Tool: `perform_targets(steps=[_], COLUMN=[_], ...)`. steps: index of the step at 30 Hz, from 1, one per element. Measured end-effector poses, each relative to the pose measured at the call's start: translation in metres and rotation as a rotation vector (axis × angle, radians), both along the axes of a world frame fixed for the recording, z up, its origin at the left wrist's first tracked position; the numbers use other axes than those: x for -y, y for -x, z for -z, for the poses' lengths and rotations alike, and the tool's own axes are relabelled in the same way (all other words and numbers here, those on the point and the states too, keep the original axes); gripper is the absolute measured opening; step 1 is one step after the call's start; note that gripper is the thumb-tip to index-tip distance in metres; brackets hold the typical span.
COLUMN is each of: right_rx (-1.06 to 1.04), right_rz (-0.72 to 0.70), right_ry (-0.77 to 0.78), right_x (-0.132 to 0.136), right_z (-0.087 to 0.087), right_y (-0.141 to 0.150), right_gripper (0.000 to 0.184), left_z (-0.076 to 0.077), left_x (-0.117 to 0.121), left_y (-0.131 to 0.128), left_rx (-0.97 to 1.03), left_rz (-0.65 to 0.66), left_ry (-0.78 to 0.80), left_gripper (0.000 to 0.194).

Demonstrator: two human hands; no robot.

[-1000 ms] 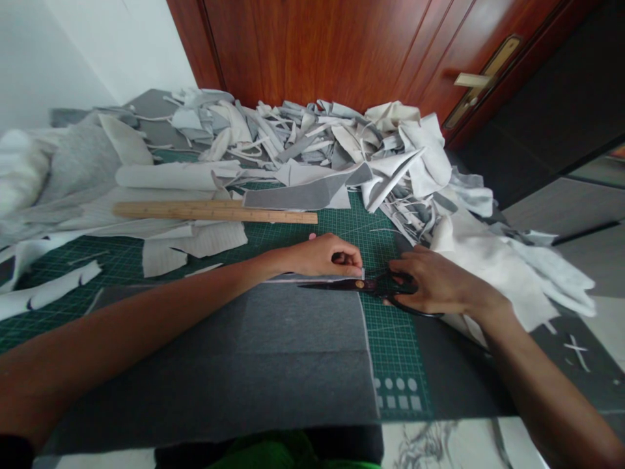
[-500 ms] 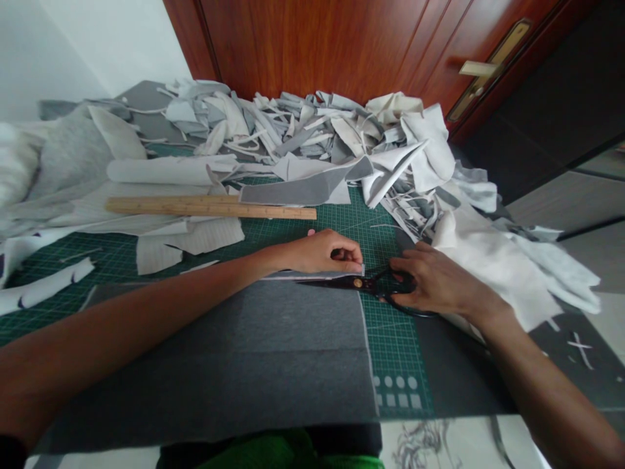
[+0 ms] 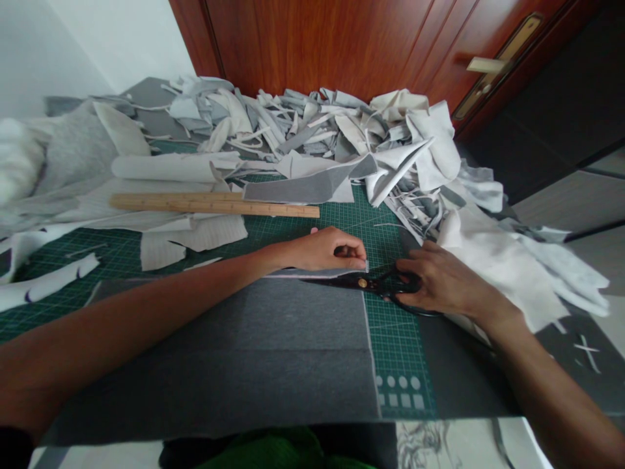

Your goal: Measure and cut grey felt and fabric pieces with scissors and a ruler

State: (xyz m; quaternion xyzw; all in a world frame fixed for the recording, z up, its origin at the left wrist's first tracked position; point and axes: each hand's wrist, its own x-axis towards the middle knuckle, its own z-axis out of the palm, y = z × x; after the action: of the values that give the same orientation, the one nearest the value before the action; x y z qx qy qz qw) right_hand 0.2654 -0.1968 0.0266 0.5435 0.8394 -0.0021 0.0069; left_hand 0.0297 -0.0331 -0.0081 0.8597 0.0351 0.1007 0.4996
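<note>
A large piece of dark grey fabric (image 3: 234,365) lies flat across the green cutting mat (image 3: 398,345). My right hand (image 3: 442,280) is closed round the handles of black scissors (image 3: 362,283), whose blades point left along the fabric's far edge. Just beyond the blades, my left hand (image 3: 332,249) pinches the end of a narrow grey fabric strip (image 3: 359,268) between thumb and fingers. The strip runs left beneath that hand, and my left forearm hides part of the fabric.
A wooden ruler (image 3: 215,204) lies behind my left hand. Heaped grey and white fabric scraps (image 3: 312,127) line the back, near a wooden door (image 3: 312,45). White cloth (image 3: 493,260) lies beyond my right hand, and a fabric roll (image 3: 161,167) sits at the left.
The whole view has shifted slightly, so everything appears a little further right. Both hands keep their holds on the strip and the scissors, with little other visible movement.
</note>
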Motion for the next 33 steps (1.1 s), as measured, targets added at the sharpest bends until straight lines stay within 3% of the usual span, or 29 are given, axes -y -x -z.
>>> perform_targets(steps=[13,33], right_rx=[-0.053,-0.029], right_rz=[0.084,-0.021], right_ry=[0.170,0.017], right_x=[0.0031,0.0042], right_z=[-0.0023,-0.0015], right_y=[-0.0008,-0.0031], right_gripper=[0.022,0.033], left_z=[-0.0016,-0.0075], left_x=[-0.0001,0.0010], left_y=[0.0012,0.0016], left_rx=[0.009,0.038], left_rz=[-0.007,-0.015], left_ry=[-0.005,0.053], left_gripper=[0.022,0.020])
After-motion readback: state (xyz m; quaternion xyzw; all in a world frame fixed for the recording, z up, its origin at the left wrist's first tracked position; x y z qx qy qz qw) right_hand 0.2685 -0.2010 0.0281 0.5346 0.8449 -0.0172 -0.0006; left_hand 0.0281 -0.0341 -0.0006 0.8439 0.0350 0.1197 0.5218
